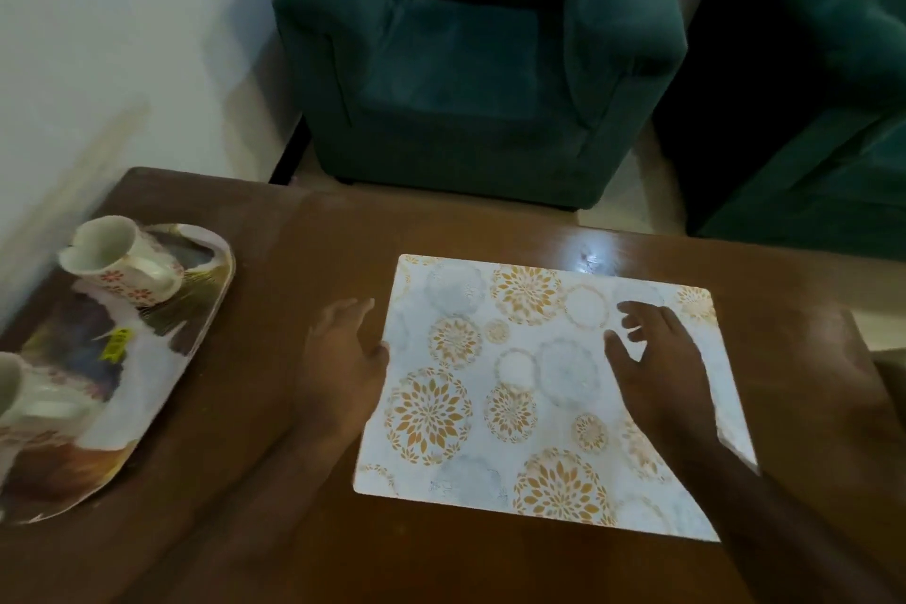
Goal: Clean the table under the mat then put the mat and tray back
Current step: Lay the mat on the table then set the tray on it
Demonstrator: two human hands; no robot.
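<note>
Both grips open, empty: left hand [343, 358] beside mat [515, 387], right hand [657, 368] flat on it.

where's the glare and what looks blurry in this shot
Head view: a bright glare spot sits on the table just beyond the mat; the tray and its cups at the left edge are smeared by blur; the room is dim, and the wide lens bends the table's edges.

Two green armchairs [470, 64] [833, 88] stand beyond, against a white wall [122, 15].
</note>
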